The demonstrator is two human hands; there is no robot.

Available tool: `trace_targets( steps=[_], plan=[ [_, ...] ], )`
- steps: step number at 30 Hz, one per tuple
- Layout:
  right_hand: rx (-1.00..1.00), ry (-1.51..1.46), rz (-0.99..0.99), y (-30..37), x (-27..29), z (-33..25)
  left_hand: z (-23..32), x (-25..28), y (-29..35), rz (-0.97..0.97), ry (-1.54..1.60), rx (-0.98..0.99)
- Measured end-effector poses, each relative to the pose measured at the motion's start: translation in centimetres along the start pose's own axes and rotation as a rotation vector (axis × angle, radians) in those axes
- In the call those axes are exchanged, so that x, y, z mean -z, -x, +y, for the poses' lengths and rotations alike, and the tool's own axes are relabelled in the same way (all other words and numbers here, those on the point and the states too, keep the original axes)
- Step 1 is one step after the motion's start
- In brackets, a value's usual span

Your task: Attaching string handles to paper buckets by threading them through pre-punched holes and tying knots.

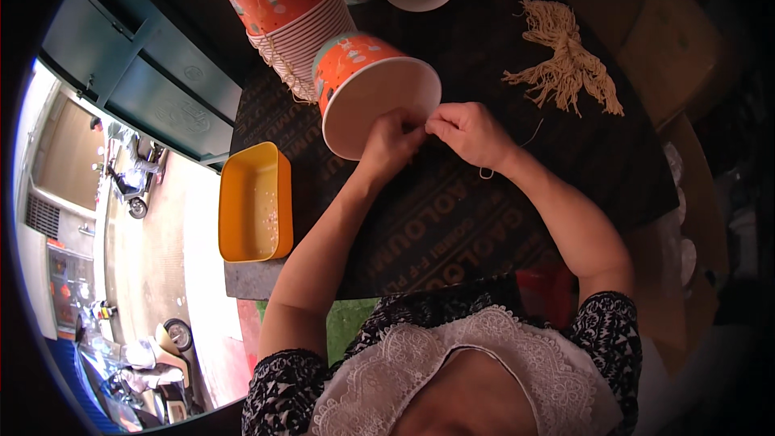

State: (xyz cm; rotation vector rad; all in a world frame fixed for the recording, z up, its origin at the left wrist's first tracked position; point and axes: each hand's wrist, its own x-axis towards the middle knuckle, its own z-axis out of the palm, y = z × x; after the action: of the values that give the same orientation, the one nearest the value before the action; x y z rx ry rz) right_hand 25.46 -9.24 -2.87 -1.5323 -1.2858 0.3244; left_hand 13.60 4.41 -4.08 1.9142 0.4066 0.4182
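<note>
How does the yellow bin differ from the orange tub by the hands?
The yellow bin has a rounded rectangular opening; the orange tub's is round. The bin is plain yellow; the tub has a patterned outside and white inside. The bin stands upright; the tub is tipped. Both are open containers.

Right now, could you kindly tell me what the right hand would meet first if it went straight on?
The right hand would likely meet the orange paper bucket at its rim, or the left hand just beside it; depth there is unclear.
</note>
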Motion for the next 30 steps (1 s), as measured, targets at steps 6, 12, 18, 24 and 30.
trace_targets(
  steps=[6,12,18,24,30],
  plan=[
    [0.554,0.071,-0.144,1.3,-0.9,-3.2,-1.4,-0.2,-0.7,0.154,-0.117,-0.273],
    [0.904,0.131,-0.196,2.5,-2.2,-4.5,-0.7,0.6,-0.4,0.068,-0.048,-0.054],
    [0.297,0.259,0.304,0.5,-1.2,0.5,-0.2,0.5,-0.1,-0.026,0.093,-0.031],
    [0.189,0.365,0.204,0.6,-1.5,0.8,-1.1,0.6,0.2,-0.027,0.139,-0.108],
    [0.220,0.368,0.115,0.7,-1.5,1.0,-1.0,0.5,0.3,-0.067,0.126,-0.120]
  ],
)
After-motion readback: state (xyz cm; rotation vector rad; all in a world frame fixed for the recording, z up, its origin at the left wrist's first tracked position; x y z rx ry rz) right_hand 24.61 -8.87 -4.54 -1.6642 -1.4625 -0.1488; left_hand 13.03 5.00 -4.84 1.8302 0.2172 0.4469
